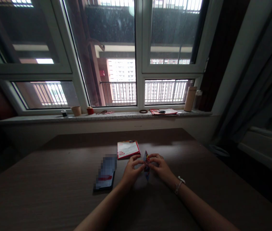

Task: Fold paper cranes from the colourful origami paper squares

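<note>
Now both hands meet over the middle of the desk (54,179), about halfway between its left and right edges. The left hand (130,171) and the right hand (161,167) each pinch a small folded paper (146,166) with bright colours on it. The fingers of both hands are closed tight on the folded paper, one hand on each side. It stands up on its edge between them, with its pointed top showing above the fingers and its low end close to the desk; whether it touches the desk is hard to see. The right wrist wears a pale bracelet (180,183).

Just behind the hands, toward the far edge, lies a flat red and white packet (128,149). A dark phone (105,175) lies just beside the left hand, on the side of the left edge. Beyond the far edge runs a stone window sill (30,118) with a small cup (76,111) and a tall tube (190,98).
</note>
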The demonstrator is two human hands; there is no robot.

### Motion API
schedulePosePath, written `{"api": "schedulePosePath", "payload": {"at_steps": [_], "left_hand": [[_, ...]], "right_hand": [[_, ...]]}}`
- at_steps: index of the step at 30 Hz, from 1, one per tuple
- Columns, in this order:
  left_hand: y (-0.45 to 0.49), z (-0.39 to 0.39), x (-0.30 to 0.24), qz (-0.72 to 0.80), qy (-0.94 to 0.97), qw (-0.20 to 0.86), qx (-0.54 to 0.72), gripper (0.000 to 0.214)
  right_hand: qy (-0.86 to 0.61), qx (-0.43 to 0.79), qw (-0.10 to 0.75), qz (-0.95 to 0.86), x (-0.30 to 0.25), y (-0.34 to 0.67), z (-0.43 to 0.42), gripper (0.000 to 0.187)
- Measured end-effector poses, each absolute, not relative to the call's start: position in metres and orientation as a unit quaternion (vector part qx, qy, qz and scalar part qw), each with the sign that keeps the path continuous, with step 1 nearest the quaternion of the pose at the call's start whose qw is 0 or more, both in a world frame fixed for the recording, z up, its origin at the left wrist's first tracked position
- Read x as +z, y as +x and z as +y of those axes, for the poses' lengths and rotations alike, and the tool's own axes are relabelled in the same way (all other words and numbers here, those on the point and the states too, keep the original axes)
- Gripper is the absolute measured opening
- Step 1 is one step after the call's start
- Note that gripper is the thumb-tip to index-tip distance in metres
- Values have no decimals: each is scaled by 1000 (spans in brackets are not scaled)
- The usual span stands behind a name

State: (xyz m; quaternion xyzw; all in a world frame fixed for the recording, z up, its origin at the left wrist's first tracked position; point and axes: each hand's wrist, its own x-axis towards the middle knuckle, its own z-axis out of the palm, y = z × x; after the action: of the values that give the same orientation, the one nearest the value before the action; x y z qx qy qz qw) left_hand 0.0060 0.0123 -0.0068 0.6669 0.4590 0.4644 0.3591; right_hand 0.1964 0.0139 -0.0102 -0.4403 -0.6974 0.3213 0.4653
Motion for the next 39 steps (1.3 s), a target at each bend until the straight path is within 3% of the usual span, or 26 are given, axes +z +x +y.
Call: {"api": "schedulePosePath", "payload": {"at_steps": [13,27,39], "left_hand": [[6,11,-3,476,636,357,491,32],[7,11,-5,459,671,350,466,23],[5,8,1,488,642,335,487,23]], "right_hand": [[-456,319,488,-672,-13,195,16,30],[-439,321,477,-691,-15,195,16,22],[-448,327,491,-672,-12,195,16,35]]}}
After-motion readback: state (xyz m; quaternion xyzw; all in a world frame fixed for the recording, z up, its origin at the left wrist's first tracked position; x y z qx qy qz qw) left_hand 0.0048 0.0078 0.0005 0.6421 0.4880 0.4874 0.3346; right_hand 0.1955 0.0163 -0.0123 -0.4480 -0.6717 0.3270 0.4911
